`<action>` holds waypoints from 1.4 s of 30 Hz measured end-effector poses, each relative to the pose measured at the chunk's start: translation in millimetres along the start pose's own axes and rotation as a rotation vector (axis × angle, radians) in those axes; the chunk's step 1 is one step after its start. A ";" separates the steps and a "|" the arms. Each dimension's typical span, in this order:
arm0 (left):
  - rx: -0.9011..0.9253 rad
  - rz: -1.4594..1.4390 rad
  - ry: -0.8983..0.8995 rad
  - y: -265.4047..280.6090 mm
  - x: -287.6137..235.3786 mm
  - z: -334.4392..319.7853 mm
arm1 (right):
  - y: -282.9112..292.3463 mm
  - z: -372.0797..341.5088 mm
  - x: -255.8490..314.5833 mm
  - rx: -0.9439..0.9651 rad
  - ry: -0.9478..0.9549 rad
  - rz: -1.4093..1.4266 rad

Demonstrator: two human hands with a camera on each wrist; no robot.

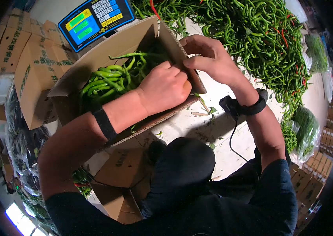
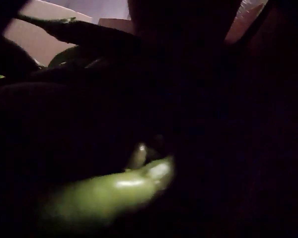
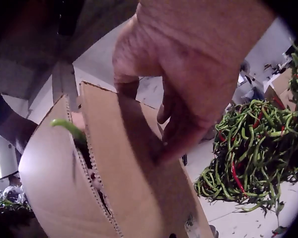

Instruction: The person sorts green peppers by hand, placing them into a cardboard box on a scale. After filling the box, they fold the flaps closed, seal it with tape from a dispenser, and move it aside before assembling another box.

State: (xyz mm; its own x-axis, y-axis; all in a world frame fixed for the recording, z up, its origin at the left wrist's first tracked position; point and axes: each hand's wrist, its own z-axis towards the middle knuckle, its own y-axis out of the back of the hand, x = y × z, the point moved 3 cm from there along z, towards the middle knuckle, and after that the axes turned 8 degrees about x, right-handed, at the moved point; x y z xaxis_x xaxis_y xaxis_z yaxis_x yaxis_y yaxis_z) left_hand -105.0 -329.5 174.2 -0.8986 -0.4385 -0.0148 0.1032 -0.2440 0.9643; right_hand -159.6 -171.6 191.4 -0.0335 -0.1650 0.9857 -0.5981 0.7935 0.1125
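An open cardboard box (image 1: 95,59) holds green chili peppers (image 1: 107,80). My left hand (image 1: 164,86) is inside its right end, knuckles up and fingers bent down out of sight; I cannot tell what they hold. The left wrist view is mostly dark, with one blurred pepper (image 2: 109,196) close to the camera. Outside the box, my right hand (image 1: 213,61) has its thumb and fingers spread apart against the right end panel (image 3: 134,163). In the right wrist view a pepper tip (image 3: 64,124) pokes out at the gap beside that panel.
A digital scale display (image 1: 95,21) stands behind the box. A big pile of green chilies with some red ones (image 1: 253,35) covers the floor at the right. Stacked cartons (image 1: 36,74) stand at the left, and another open carton (image 1: 119,196) sits by the person's leg.
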 end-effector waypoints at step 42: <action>0.427 -0.252 0.446 71.0 31.1 -96.0 | -31.4 12.4 -13.3 0.071 0.167 -0.001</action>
State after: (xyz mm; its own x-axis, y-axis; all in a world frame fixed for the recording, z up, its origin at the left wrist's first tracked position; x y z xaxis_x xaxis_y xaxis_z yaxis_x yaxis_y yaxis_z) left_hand -84.7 -443.5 216.8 -0.6009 -0.7513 -0.2730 -0.3472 -0.0623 0.9357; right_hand -150.4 -201.6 173.2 0.0969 -0.0613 0.9934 -0.6535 0.7489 0.1100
